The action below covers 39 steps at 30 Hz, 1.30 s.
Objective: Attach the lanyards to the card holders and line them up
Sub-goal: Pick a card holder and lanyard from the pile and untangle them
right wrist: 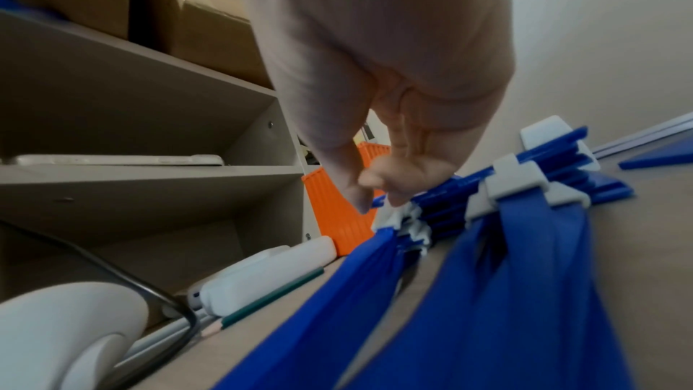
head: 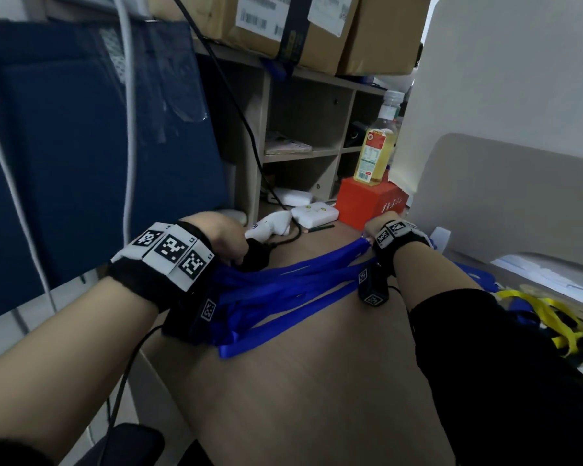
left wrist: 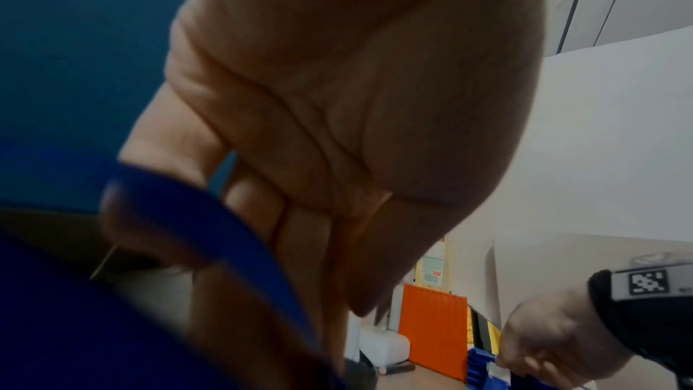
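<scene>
Several blue lanyards (head: 290, 284) stretch across the wooden desk (head: 300, 381) between my hands. My left hand (head: 228, 243) grips their loop ends at the left; one strap (left wrist: 210, 224) crosses its fingers in the left wrist view. My right hand (head: 379, 225) pinches the far ends beside the orange box. In the right wrist view that hand (right wrist: 378, 200) pinches a fanned stack of blue card holders (right wrist: 555, 153), joined to the straps (right wrist: 506, 292) by white clips (right wrist: 513, 177). The head view hides most of the holders behind my right wrist.
An orange box (head: 371, 205) with a yellow drink bottle (head: 377, 153) on it stands behind my right hand. White chargers (head: 313, 213), a pencil (right wrist: 262, 301) and a black cable (head: 249, 136) lie by the shelf (head: 303, 153). Yellow lanyards (head: 546, 311) lie at the right.
</scene>
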Motion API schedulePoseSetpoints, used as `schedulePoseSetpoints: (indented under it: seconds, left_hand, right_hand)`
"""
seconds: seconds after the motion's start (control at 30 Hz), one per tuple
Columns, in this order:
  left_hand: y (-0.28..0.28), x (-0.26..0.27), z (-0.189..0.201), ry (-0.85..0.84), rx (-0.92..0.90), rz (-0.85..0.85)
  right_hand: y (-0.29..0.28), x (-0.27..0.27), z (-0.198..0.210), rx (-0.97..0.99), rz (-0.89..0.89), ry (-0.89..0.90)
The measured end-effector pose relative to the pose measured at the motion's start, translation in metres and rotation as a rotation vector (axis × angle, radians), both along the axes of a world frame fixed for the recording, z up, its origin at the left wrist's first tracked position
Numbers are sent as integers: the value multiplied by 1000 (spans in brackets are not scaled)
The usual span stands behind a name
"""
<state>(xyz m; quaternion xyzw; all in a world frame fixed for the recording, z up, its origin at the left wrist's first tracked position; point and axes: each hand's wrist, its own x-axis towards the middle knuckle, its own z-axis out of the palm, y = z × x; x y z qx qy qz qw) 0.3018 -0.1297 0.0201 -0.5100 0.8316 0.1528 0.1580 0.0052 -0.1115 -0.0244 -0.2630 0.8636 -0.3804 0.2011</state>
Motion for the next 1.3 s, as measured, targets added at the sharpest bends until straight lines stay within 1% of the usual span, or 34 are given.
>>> schedulePoseSetpoints:
  seconds: [0.03,0.1,0.13,0.17,0.2,0.23,0.3,0.4,0.47,0.6,0.7,0.87,1.0,1.1,1.23,1.3]
  left_hand:
    - [-2,1,-1,0,-19,-10]
    - [-2,0,2,43,-59,-26]
    - [1,-2,5,37,-101,-55]
    - [4,-4,8,61,-137,-68]
    - [6,-9,10,85,-193,-88]
    - [10,-14,11,122,-234,-107]
    - [21,-26,13,180,-254,-147]
    - [33,-50,11,238,-218,-188]
    - [39,-64,7,257,-181,-196]
    - [60,-103,5,316,-180,-345]
    - [84,-136,2,397,-157,-490]
    - [130,-188,-6,471,-39,-676]
    - [165,-219,-11,460,-34,-804]
    - [184,-239,-17,437,-9,-869]
    - [195,-254,-20,307,79,-968]
    - [198,-259,-20,252,92,-1003]
  right_hand:
    - [3,0,3,31,-33,27]
    - [3,1,7,121,27,180]
    - [5,4,12,146,48,193]
    - [5,7,15,181,118,269]
    - [8,9,19,230,116,294]
    - [9,7,20,217,83,294]
    - [14,6,23,155,35,257]
    - [22,-6,22,77,27,178]
    - [33,-4,25,60,31,142]
    - [73,-11,30,-40,27,91]
    - [118,-18,31,-32,41,103]
    - [183,-42,35,-18,-145,109]
    - [236,-62,38,-40,-248,82]
    - [273,-72,39,34,-318,71]
    - [312,-69,35,129,-309,13]
    - [321,-64,31,249,-267,26]
